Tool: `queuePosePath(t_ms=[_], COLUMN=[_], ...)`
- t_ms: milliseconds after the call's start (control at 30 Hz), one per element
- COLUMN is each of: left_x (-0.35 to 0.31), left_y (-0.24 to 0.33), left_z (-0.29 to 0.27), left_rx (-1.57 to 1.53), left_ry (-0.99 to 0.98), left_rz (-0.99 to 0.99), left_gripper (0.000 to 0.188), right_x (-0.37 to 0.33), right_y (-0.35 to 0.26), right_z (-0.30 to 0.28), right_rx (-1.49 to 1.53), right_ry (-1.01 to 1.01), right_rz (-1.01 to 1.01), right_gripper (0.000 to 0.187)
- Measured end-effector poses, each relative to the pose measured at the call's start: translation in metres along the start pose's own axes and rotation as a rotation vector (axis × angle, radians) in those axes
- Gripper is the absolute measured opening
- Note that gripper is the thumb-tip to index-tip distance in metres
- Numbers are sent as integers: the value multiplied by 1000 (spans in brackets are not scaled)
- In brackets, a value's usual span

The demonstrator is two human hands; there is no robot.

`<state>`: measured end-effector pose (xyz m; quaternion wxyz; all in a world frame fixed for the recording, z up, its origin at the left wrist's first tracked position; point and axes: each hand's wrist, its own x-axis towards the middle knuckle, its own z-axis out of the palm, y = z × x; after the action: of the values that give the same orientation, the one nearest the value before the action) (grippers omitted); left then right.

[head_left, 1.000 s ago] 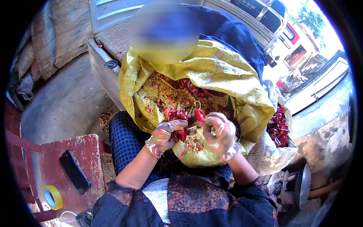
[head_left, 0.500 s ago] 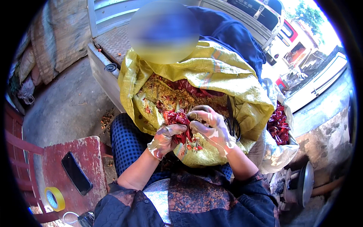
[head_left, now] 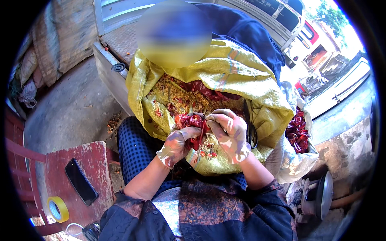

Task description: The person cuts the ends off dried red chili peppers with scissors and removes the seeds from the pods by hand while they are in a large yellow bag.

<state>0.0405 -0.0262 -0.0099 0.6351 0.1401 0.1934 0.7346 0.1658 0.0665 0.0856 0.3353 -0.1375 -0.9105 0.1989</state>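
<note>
My left hand, in a stained pale glove, is closed round a bunch of dried red chili peppers, its thumb lying across them. Gloved the same way, my right hand pinches at the bunch's right edge; its fingertips partly hide what they grip. Both hands are above the near side of an open yellow woven sack. Inside lie many yellow seeds with red pepper scraps. A larger dark red heap sits under the sack's folded far rim.
A white sack of red chilies stands at the right. On the left, a worn red chair bears a black phone and a yellow tape roll. A person in dark blue is beyond the sack, by a metal truck bed.
My right hand has shifted slightly, its fingers straighter and closer together at the peppers' edge. My left hand keeps its hold on the bunch, almost in the same place.
</note>
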Motion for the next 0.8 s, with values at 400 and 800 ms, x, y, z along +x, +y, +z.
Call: queuePosePath(t_ms=[400,800], left_x=[7,5], left_y=[-8,-3], left_z=[-5,-13], left_rx=[-105,47], left_ry=[-54,-51], left_rz=[-154,117], left_gripper=[17,39], right_x=[-2,-1], right_y=[7,23], right_z=[9,1], right_rx=[-24,1016], right_ry=[-143,-99], right_rz=[-16,725], right_gripper=[11,17])
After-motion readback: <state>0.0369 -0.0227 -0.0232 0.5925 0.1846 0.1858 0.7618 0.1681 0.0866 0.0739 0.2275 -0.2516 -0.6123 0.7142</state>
